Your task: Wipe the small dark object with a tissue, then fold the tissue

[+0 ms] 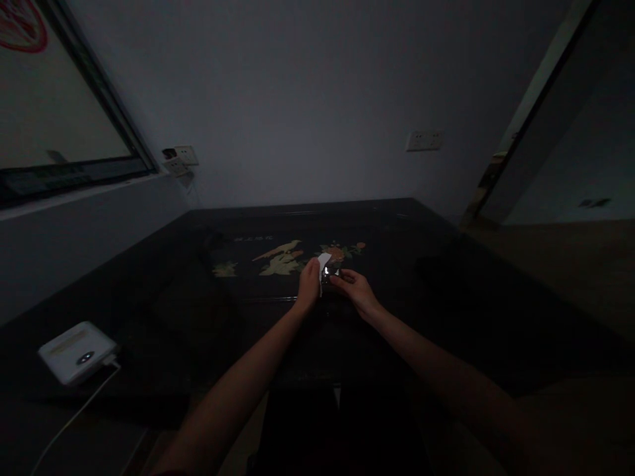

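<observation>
White tissue (324, 260) pinched in the left hand's (309, 283) fingers; small shiny object (327, 272) between both hands, gripped by the right (358, 289).

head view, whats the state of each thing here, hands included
left hand: closed on the white paper
right hand: closed on the small shiny item
white paper: held, sticking up
small shiny item: held, details too dark to tell
white box: resting flat, cable attached
cable: connected to the box
right wall socket: nothing plugged in
</observation>
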The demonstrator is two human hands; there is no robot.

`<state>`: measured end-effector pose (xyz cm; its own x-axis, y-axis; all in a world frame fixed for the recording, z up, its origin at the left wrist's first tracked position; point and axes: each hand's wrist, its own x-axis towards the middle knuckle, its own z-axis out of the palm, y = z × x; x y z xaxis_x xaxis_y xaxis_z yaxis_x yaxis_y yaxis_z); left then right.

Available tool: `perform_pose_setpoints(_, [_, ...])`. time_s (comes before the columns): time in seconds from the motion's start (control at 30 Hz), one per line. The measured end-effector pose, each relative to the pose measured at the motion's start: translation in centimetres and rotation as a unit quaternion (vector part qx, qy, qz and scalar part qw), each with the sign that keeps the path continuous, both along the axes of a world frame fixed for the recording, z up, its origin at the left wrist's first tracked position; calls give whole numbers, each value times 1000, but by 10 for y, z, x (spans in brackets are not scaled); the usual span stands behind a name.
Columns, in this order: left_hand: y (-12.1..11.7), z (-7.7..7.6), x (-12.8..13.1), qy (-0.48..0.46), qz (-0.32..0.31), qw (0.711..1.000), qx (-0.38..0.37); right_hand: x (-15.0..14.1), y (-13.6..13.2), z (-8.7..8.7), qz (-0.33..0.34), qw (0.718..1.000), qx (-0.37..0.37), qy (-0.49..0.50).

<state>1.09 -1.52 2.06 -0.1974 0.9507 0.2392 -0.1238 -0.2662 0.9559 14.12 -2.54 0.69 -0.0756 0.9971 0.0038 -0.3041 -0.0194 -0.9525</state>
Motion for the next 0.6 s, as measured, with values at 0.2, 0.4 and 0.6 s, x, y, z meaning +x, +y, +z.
perform_pose_setpoints(0.2, [-11, 5, 2, 71, -12, 994, 79, 0, -1, 0, -12, 1000, -1, -14])
perform_pose_setpoints(0.4, [-11, 8, 3, 16, -23, 999, 38, 1, 0, -2, -18, 1000, -6, -23])
perform_pose_setpoints(0.6, [4, 0, -1, -74, -25, 994, -77, 1, 0, -1, 11, 1000, -25, 15])
